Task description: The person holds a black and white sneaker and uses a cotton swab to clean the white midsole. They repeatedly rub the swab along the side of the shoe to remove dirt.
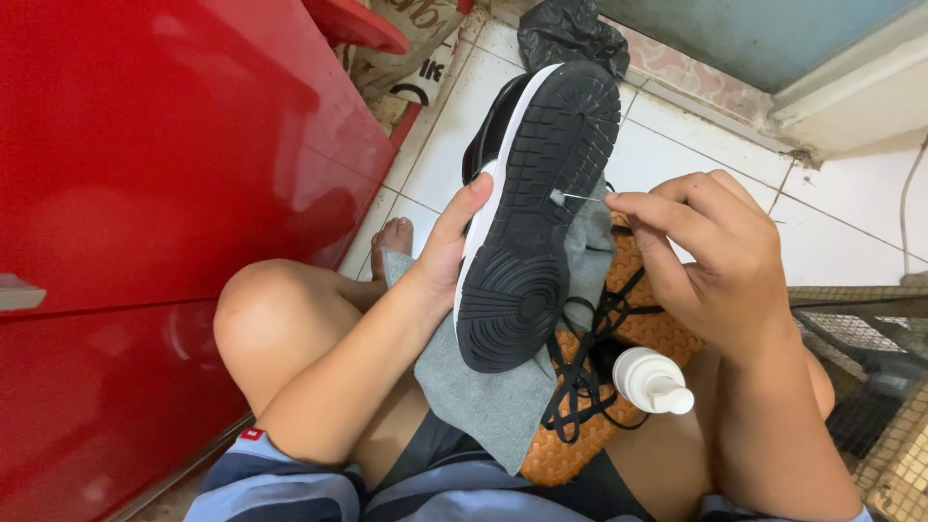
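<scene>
Left hand (pixel 447 253) grips an upturned sneaker (pixel 536 217); right hand (pixel 720 256) pokes a thin pin (pixel 583 197) into its black sole.

A corner of a home is shown, at floor level; the ground is laid with white tiles (pixel 677 159) with dark, soiled grout lines; a glossy red cabinet (pixel 164 193) is set along one side; a pale wall base with a patterned tile strip (pixel 696 77) is seen at the top; a black plastic bag (pixel 570 34) and a printed sack (pixel 416 48) are left in the corner; a wire mesh cage (pixel 860 387) is placed at the right; bare knees are seen above the tiles, so a seated, informal domestic spot is suggested.
</scene>
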